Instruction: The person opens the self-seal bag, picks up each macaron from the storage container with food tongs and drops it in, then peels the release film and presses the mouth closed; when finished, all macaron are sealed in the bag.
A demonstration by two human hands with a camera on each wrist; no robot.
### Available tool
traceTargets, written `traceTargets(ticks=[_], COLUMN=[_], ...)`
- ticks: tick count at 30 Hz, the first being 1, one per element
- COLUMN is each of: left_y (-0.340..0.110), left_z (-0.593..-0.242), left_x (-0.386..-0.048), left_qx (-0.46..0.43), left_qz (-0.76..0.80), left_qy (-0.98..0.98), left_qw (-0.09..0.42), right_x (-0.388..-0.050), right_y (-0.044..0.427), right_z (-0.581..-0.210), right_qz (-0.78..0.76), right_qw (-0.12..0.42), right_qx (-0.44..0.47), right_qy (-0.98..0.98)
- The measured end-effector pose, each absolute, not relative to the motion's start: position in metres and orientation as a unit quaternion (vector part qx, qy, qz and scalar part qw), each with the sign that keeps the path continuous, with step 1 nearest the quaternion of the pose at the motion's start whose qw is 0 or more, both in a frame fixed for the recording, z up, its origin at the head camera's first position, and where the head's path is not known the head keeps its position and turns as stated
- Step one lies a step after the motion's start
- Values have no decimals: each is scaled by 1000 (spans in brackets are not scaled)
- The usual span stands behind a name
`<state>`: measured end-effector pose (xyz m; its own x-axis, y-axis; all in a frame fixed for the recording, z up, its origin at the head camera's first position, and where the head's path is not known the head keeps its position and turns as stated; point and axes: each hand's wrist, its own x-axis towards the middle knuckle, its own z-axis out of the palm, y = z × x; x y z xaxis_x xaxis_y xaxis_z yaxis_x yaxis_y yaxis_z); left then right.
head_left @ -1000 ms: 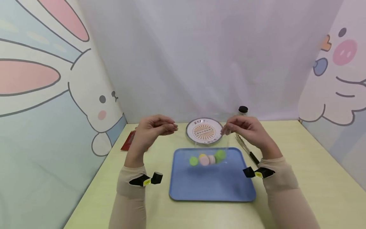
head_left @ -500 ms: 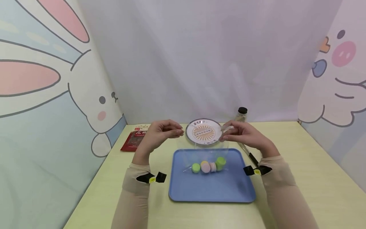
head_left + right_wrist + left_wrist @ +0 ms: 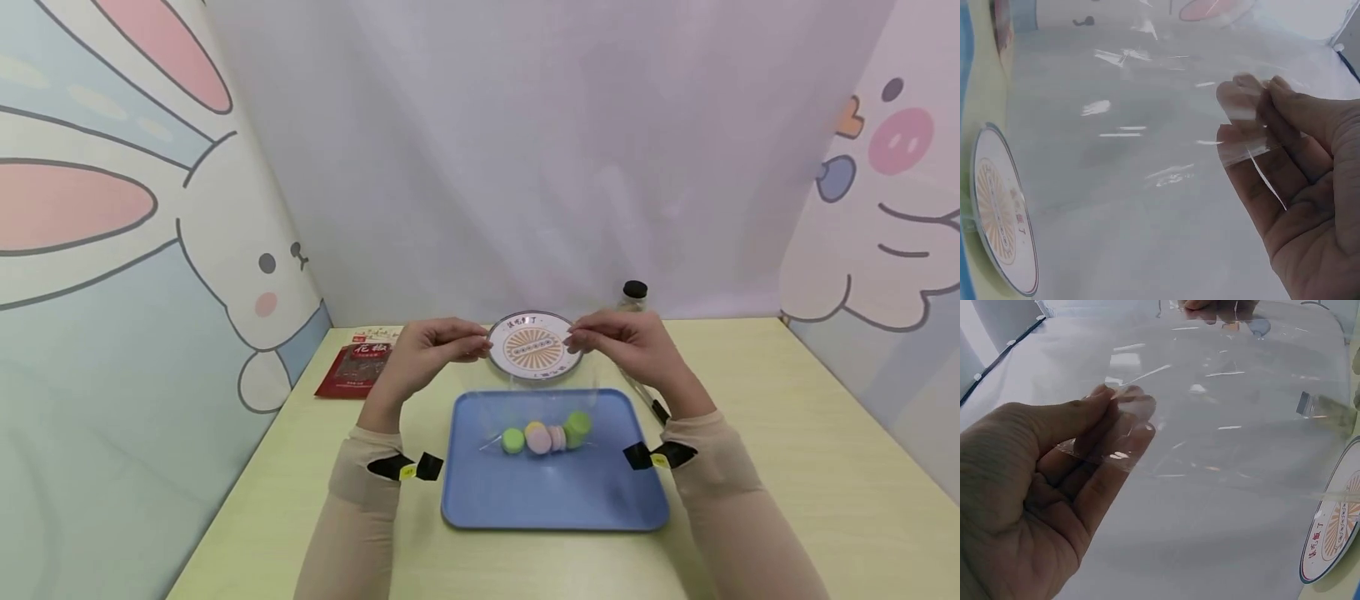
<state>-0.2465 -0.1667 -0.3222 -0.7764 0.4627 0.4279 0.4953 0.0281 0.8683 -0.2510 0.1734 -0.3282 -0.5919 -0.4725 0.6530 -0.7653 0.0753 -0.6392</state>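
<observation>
Both hands pinch the upper edge of a clear plastic bag (image 3: pixel 1210 456), one at each side. My left hand (image 3: pixel 437 354) holds it between thumb and fingers on the left, and my right hand (image 3: pixel 628 346) does the same on the right. Low in the bag sit several macarons: a light green one (image 3: pixel 513 440), pinkish ones (image 3: pixel 538 440) and darker green ones (image 3: pixel 577 428) among them. These lie over the back half of a blue tray (image 3: pixel 555 500); whether the bag bottom rests on it, I cannot tell. The film is nearly invisible in the head view.
Behind the tray lies a round patterned plate (image 3: pixel 534 367). A red packet (image 3: pixel 348 375) lies to the left, partly behind my left hand. A black-lidded jar (image 3: pixel 634 291) stands at the back right. A black-handled utensil (image 3: pixel 660 412) lies partly under my right arm.
The macarons in the bag have come down toward the tray and stopped swinging. My left hand has moved right and slightly down; lately my right hand has moved left, so the hands are closer together.
</observation>
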Motion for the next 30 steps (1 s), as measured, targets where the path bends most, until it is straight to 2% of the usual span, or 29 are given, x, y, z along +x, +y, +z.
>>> traceTargets(ticks=[3, 6, 14, 25, 30], left_y=[-170, -173, -178, -179, -179], left_z=[-321, -320, -323, -322, -322], left_x=[-247, -247, -249, -248, -247], left_qx=[-333, -338, -359, -370, -368], left_qz=[-613, -613, -613, -616, -606], left_qy=[-716, -714, -704, -695, -705], left_qw=[22, 20, -20, -25, -27], right_x=[-249, -247, -252, -253, -254], right_y=[173, 175, 184, 189, 190], right_z=[-325, -323, -328, -327, -329], right_qz=[530, 538, 541, 549, 548], right_qw=[149, 130, 86, 54, 63], right_qx=[405, 394, 420, 435, 436], right_qy=[-730, -734, -724, -712, -711])
